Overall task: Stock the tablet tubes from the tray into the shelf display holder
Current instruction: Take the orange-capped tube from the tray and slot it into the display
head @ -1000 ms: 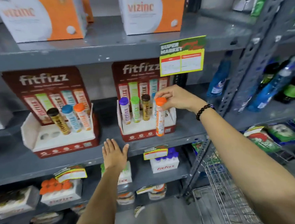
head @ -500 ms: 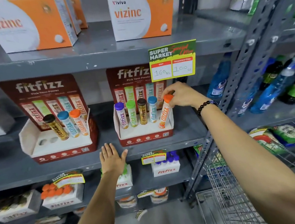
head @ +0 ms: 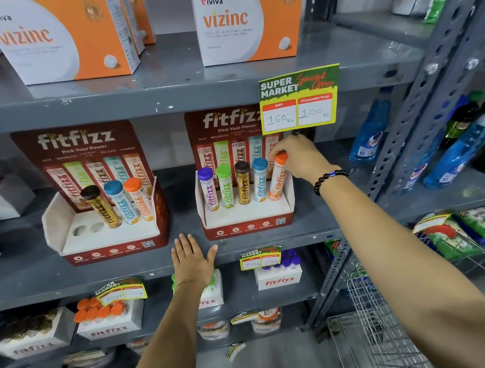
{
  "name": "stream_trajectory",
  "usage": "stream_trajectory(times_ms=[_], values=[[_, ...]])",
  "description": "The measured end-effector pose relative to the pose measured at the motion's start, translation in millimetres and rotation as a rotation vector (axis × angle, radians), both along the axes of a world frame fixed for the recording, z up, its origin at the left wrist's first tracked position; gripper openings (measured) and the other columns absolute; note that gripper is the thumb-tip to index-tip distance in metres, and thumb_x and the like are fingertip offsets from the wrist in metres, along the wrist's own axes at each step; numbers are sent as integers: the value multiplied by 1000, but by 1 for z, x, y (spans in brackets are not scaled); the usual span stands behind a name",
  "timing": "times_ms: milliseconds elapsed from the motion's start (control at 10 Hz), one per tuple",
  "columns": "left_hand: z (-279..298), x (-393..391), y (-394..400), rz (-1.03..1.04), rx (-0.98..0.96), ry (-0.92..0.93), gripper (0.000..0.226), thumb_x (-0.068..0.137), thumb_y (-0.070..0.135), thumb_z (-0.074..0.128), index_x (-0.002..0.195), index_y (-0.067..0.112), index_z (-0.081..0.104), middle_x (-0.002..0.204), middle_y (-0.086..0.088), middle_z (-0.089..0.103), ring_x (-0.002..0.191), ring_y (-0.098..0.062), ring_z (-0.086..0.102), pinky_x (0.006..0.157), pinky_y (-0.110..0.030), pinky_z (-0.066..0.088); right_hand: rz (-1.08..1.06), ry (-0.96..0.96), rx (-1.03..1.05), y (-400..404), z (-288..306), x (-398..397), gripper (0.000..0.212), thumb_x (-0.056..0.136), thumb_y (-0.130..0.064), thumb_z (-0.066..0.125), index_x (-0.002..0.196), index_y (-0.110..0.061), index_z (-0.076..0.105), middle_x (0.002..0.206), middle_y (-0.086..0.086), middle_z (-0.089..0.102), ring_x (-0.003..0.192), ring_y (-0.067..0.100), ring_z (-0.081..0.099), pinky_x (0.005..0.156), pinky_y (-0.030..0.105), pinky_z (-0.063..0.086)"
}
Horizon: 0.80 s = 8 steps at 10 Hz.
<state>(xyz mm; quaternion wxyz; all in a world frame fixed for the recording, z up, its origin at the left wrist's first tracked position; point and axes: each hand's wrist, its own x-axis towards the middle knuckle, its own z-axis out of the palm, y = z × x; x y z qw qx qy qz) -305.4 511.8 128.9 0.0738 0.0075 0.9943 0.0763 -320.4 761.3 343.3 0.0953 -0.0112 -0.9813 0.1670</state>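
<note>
My right hand (head: 298, 157) grips the orange cap of an orange tablet tube (head: 277, 181) that stands slightly tilted in the rightmost slot of the right red display holder (head: 248, 224). Purple (head: 208, 191), green (head: 225, 186), brown (head: 242, 183) and blue (head: 260, 181) tubes fill that holder's other slots. The left display holder (head: 109, 240) has brown, blue and orange tubes leaning in it and two bare holes (head: 88, 229). My left hand (head: 192, 260) lies flat and open on the shelf edge (head: 298, 242) between the two holders.
Trays of tubes stand on the lower shelf: orange-capped (head: 100, 314) and purple-capped (head: 280, 271). A yellow price tag (head: 298, 101) hangs above the right holder. Orange vizinc boxes (head: 246, 21) are on the top shelf. A wire cart (head: 374, 327) is at lower right, blue bottles (head: 372, 133) beyond the upright.
My right hand has carried the orange tube from in front of the right holder into its rightmost slot, and the tube now sits lower and nearly upright. My left hand stayed put.
</note>
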Motion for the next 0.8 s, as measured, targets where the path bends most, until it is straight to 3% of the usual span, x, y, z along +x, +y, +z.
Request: stream_trajectory(times_ms=[800], values=[[-2,0,0,7,-15,20,77,94,58,12,148,6,-3,156,-16,-5,143,-30,-6,115,-40,-3,-29,57,17,-2,-6,-14,36,86,10,51,107,-13,70,126,9,59,116,28,48,99,39,42]])
